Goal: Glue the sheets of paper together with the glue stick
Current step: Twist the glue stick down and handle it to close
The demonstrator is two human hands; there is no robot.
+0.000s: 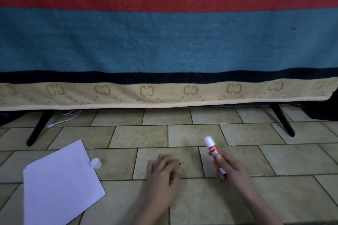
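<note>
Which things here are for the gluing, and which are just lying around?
For the gluing:
- red and white plastic glue stick, held in the right hand
- white paper sheets on the tiled floor
- small white round cap beside the sheets

Just lying around:
- blue, red and beige striped towel
- white cable
- black stand legs

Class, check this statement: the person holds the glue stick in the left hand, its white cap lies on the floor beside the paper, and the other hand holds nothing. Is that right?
Not quite: the head view shows the glue stick in the right hand, not the left. The rest stands: its white cap lies on the floor beside the paper, and the other hand, the left hand, holds nothing.
</note>
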